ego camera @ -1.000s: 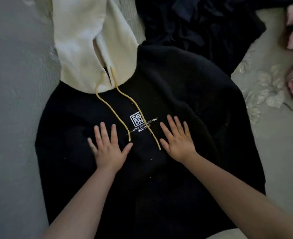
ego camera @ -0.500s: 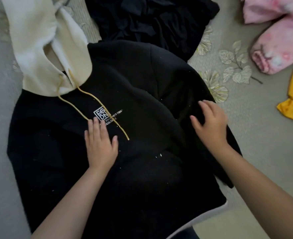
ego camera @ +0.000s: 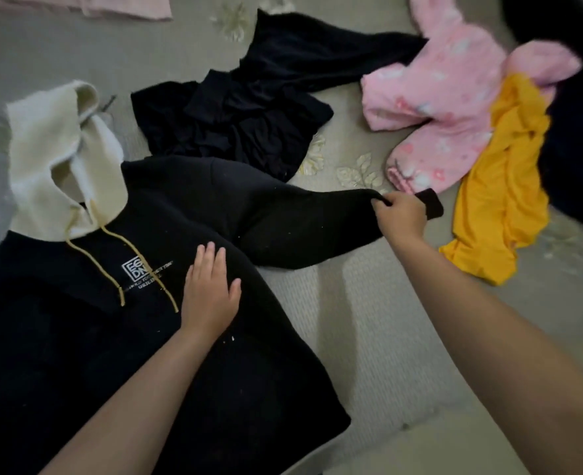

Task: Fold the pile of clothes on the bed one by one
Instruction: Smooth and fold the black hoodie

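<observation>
Black hoodie [ego camera: 139, 354] spread front-up across the lower left of the frame on the grey bedspread [ego camera: 369, 337]. Cream hood [ego camera: 60, 159] flopped toward the upper left, mustard drawstrings [ego camera: 95, 265] trailing down over a small white printed logo [ego camera: 139, 270] on the chest. Fabric thick and matte, flecked with pale lint. Left hand [ego camera: 209, 293] flat on the chest just right of the logo, fingers together and extended, pressing the cloth down. Right hand [ego camera: 401, 217] at centre right, closed in a pinch on the sleeve [ego camera: 304, 228] near its cuff [ego camera: 430, 202], sleeve drawn out sideways away from the body. Crumpled dark garment [ego camera: 249, 114] at upper centre; pink fleece piece [ego camera: 444, 108] and yellow garment [ego camera: 499, 186] at upper right, lying touching.
</observation>
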`<state>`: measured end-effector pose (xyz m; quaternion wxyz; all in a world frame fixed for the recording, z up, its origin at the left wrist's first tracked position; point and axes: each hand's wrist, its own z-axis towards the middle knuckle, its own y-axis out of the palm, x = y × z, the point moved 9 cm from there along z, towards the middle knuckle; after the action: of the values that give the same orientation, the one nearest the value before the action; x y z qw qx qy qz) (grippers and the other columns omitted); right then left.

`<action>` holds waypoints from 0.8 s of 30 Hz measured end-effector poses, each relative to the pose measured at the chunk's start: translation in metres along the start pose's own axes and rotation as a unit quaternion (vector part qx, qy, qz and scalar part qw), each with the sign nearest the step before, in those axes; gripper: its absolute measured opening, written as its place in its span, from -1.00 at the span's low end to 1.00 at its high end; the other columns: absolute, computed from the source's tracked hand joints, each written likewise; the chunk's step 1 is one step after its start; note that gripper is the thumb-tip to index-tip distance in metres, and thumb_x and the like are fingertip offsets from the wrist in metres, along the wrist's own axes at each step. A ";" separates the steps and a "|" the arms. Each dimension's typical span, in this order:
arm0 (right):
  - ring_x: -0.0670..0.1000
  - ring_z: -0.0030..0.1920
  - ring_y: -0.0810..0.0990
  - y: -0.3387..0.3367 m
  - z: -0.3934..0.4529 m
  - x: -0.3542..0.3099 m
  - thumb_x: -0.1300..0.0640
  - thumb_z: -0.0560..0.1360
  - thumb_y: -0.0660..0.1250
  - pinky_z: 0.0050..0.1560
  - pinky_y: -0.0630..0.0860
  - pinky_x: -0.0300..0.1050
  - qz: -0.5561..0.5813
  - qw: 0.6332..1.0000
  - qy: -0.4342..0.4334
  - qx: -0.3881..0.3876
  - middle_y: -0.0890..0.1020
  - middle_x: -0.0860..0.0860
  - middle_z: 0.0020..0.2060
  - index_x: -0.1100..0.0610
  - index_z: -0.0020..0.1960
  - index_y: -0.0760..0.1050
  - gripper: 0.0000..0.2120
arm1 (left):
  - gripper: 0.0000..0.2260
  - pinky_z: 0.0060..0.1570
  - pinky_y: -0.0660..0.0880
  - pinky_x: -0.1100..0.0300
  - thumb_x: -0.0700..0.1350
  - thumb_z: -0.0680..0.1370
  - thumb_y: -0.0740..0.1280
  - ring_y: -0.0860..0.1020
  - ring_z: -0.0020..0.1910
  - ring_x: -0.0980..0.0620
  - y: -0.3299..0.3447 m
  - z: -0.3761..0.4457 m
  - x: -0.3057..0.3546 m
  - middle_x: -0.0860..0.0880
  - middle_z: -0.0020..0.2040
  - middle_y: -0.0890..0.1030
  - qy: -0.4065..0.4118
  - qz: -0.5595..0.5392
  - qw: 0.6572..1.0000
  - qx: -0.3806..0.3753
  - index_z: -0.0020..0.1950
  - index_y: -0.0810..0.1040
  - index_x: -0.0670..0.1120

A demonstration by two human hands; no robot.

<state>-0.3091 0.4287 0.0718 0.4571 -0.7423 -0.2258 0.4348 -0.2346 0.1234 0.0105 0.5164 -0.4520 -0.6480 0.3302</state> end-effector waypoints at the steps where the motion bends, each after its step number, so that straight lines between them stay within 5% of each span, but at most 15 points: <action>1: 0.21 0.10 0.51 -0.016 0.004 -0.018 0.11 0.52 0.23 0.10 0.38 -0.01 0.019 0.999 -0.026 0.014 0.62 0.23 0.01 0.23 0.06 0.59 -0.75 | -0.48 0.43 0.02 0.03 -0.08 0.58 0.19 -0.02 0.50 -0.09 -0.016 0.006 0.011 -0.18 0.50 0.08 -0.002 -0.006 1.000 0.015 0.47 0.11 -0.23; 6: 0.20 0.10 0.52 -0.096 0.013 -0.112 0.13 0.53 0.19 0.10 0.38 -0.04 0.071 0.983 -0.138 0.094 0.62 0.19 0.05 0.19 0.11 0.58 -0.74 | -0.51 0.42 0.05 0.04 -0.10 0.57 0.19 0.00 0.50 -0.09 -0.084 -0.002 0.010 -0.19 0.49 0.11 -0.041 -0.005 0.997 0.063 0.45 0.18 -0.24; 9: 0.17 0.13 0.51 -0.140 0.020 -0.153 0.15 0.54 0.17 0.09 0.39 -0.07 0.117 0.975 -0.131 0.137 0.60 0.17 0.08 0.20 0.11 0.57 -0.74 | -0.53 0.41 0.08 0.04 -0.10 0.58 0.17 0.01 0.50 -0.09 -0.115 -0.021 -0.015 -0.17 0.49 0.12 -0.084 0.017 0.994 0.073 0.45 0.18 -0.21; 14: 0.15 0.14 0.50 -0.155 -0.005 -0.229 0.13 0.55 0.15 0.07 0.37 -0.10 0.104 0.970 -0.185 0.118 0.58 0.15 0.11 0.20 0.11 0.56 -0.73 | -0.50 0.44 0.05 0.06 -0.03 0.60 0.11 -0.02 0.49 -0.07 -0.158 -0.013 -0.009 -0.13 0.50 0.08 -0.087 0.069 0.991 0.074 0.48 0.09 -0.16; 20: 0.12 -0.17 0.48 -0.072 -0.080 -0.295 0.26 0.46 0.18 -0.32 0.32 -0.19 -0.023 0.956 -0.270 -0.116 0.52 0.11 -0.25 0.23 -0.26 0.45 -0.85 | -0.52 0.40 0.16 0.00 -0.06 0.58 0.15 0.09 0.47 -0.10 -0.189 -0.028 -0.044 -0.17 0.46 0.19 -0.145 0.005 0.982 0.118 0.44 0.16 -0.21; 24: 0.04 -0.54 0.45 0.007 -0.148 -0.318 0.31 0.47 0.25 -0.57 0.33 -0.29 0.042 0.914 -0.169 -0.366 0.44 0.09 -0.56 0.24 -0.26 0.39 -0.87 | -0.54 0.39 0.12 -0.01 -0.12 0.58 0.18 0.07 0.47 -0.13 -0.178 -0.085 -0.129 -0.20 0.46 0.19 -0.252 -0.066 0.958 0.119 0.43 0.20 -0.25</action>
<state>-0.3484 0.1211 0.2353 0.0898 -0.7817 -0.4117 0.4597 -0.1885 -0.0662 0.1428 0.4066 -0.2458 -0.7415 0.4737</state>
